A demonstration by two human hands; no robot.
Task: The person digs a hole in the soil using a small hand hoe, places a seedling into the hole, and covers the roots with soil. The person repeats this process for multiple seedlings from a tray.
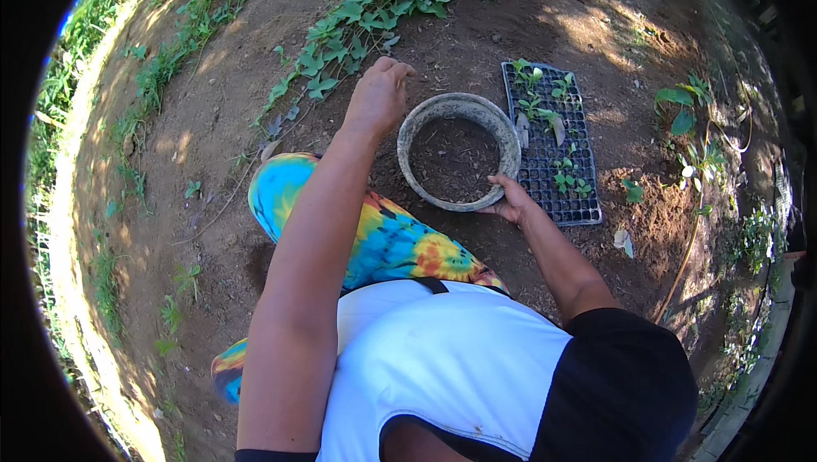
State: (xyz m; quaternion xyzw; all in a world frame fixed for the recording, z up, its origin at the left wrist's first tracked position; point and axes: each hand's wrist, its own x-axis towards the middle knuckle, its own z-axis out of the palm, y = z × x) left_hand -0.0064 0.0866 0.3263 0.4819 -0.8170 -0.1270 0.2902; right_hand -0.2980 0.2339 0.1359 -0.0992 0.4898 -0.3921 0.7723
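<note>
A round, weathered grey basin (415, 175) with dark soil and bits of dry plant matter showing inside its rim is in front of me. My right hand (507, 200) grips its lower right edge, thumb over the rim and fingers underneath. Above and left of the basin, apart from it, my left hand (383, 92) is raised with its fingers curled; whether anything is between them is hidden. A black plastic seedling tray (577, 197) lies just right of the basin, with small green seedlings in some cells and dry leaves on top.
Trailing green vines (344, 34) spread over the soil beyond my left hand. Leafy plants (680, 104) and a long thin stem (686, 258) are to the right of the tray. My knee in tie-dyed trousers (408, 245) is close below the basin. Weeds (159, 79) grow at left.
</note>
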